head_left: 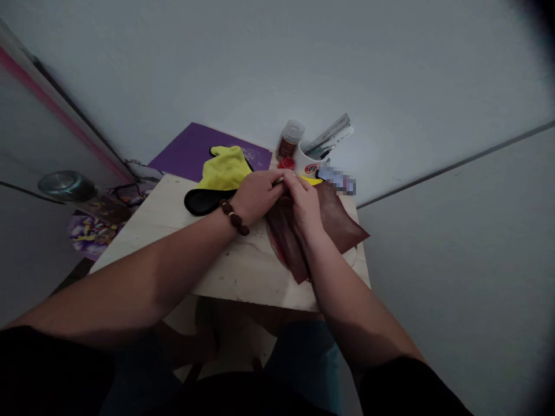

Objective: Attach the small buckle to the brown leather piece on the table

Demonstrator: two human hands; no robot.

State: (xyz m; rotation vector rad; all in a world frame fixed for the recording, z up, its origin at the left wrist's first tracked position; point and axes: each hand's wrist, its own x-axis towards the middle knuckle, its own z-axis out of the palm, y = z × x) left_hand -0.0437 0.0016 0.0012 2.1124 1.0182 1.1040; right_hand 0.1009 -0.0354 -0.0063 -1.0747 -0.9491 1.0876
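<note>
A brown sheet that looks like leather (340, 216) lies on the wooden board, its pointed corners spreading to the right and toward me. My left hand (260, 193), with a dark beaded bracelet on its wrist, is closed at the sheet's upper left edge. Against it rests my right hand (307, 202), fingers curled over the sheet. Both sets of fingertips meet, pinching the folded brown material. Whether some small tool is between them cannot be made out. A yellow cloth (225, 167) with black edging lies just left of my left hand.
Behind my hands stand a jar (289, 140) with a red-brown label and a white mug (310, 160) holding rulers and a pen. A red object (286, 165) sits before the jar. A purple sheet (186, 150) covers the far left. Walls (277, 69) close off the back and right.
</note>
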